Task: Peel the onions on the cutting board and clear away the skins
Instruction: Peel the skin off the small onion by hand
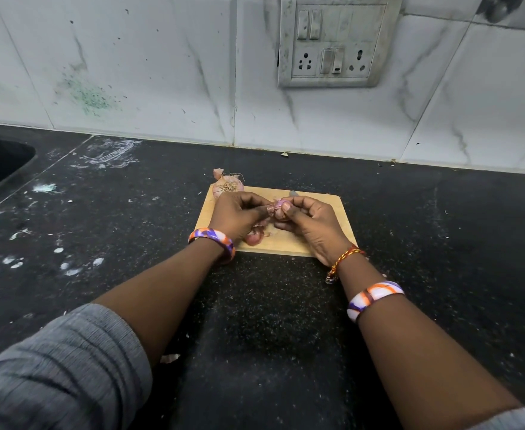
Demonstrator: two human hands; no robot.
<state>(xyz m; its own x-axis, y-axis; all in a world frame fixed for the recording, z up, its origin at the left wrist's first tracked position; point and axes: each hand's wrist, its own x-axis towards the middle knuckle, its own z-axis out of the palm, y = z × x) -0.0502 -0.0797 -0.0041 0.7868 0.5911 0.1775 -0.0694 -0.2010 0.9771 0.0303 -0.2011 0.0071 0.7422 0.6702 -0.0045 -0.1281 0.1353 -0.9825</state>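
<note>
Nearest the camera, two bare forearms reach out over a black speckled counter [270,321], a grey sleeve [56,367] bunched on the left arm and a striped orange, purple and white bangle [213,238] on each wrist, with a red and yellow thread [345,259] tied at the right wrist. Above the middle of a small wooden cutting board [323,212], the left hand [239,217] and right hand [309,225] meet around a small pink onion [277,209]: the right hand's curled fingers and thumb hold it, and the left hand's fingertips pinch at its papery skin. Loose pink skins [255,235] lie on the board just below the left hand, and one stray scrap [169,357] sits on the counter near the left elbow. A second, unpeeled onion [227,187], dry roots showing, rests at the board's far-left corner, partly over the edge. A grey tip [293,193], perhaps a knife, peeks out behind the hands. Open counter spreads wide to the right; pale smears dot the left side, where a dark sink [0,162] cuts into the far-left corner. Beyond stands a marbled white tile wall [130,72] carrying a grimy switch and socket plate [338,41]; no writing can be read anywhere.
</note>
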